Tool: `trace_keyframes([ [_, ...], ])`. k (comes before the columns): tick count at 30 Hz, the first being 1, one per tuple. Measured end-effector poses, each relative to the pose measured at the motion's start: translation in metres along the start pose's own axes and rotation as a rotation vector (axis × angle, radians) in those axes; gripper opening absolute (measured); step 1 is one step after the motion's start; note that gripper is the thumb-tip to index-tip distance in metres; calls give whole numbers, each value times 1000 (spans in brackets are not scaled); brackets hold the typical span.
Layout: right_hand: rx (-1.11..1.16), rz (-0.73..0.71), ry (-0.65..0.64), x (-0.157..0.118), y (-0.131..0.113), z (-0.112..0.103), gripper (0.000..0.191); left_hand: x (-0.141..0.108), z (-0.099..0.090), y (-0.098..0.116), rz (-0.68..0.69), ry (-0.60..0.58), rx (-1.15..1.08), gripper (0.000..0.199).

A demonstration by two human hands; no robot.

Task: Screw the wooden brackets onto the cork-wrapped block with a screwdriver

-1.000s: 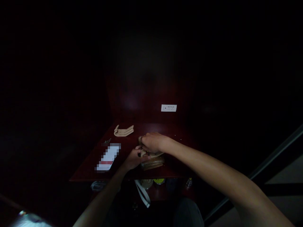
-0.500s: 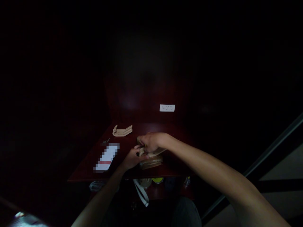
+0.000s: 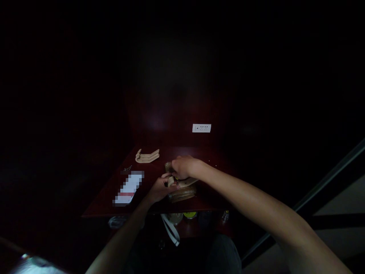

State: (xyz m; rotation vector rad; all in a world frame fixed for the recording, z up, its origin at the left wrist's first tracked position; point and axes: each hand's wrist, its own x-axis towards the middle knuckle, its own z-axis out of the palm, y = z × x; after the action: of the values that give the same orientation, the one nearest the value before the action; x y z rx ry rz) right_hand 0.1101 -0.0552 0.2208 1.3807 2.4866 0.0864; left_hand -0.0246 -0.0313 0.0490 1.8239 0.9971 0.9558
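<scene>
In the dim light, both my hands meet over the dark red wooden desk [image 3: 99, 205]. My left hand [image 3: 159, 188] grips the near end of a pale tan curved piece [image 3: 172, 181]. My right hand [image 3: 184, 168] is closed over its top, hiding much of it. Just below them lies a translucent tan packet [image 3: 181, 194], and the piece's flat part rests close above it. Farther back sits a beige ridged U-shaped piece [image 3: 147, 156], apart from both hands.
Left of my hands lie a pixelated white-and-red card [image 3: 128, 188] and a small metal item [image 3: 127, 168]. A white wall socket panel [image 3: 201, 128] is at the back. Below the desk edge are a white strap [image 3: 170, 230] and a small bottle [image 3: 225, 216].
My right hand has drawn slightly back from the left end of the tan piece, showing more of it. The whole scene sits a little higher in the view.
</scene>
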Motion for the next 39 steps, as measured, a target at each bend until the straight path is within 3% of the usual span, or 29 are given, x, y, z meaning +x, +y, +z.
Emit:
trace_keyframes([
  [3, 26, -100, -49, 0, 1, -4, 42, 0, -1, -1, 5, -10, 14, 28],
  [6, 21, -221, -17, 0, 1, -5, 29, -1, -1, 0, 16, -8, 2, 28],
  [18, -18, -185, -106, 19, 4, -12, 36, -2, 2, 5, -49, 41, -9, 30],
  [24, 4, -23, -84, 24, -1, -9, 48, -3, 1, 9, -51, 43, -18, 30],
  [30, 99, -115, -271, 10, -1, -19, 42, -3, 2, 5, -15, 45, -25, 30],
  [39, 9, -134, -92, 10, 9, -6, 27, -1, 3, -4, 9, 44, -12, 29],
])
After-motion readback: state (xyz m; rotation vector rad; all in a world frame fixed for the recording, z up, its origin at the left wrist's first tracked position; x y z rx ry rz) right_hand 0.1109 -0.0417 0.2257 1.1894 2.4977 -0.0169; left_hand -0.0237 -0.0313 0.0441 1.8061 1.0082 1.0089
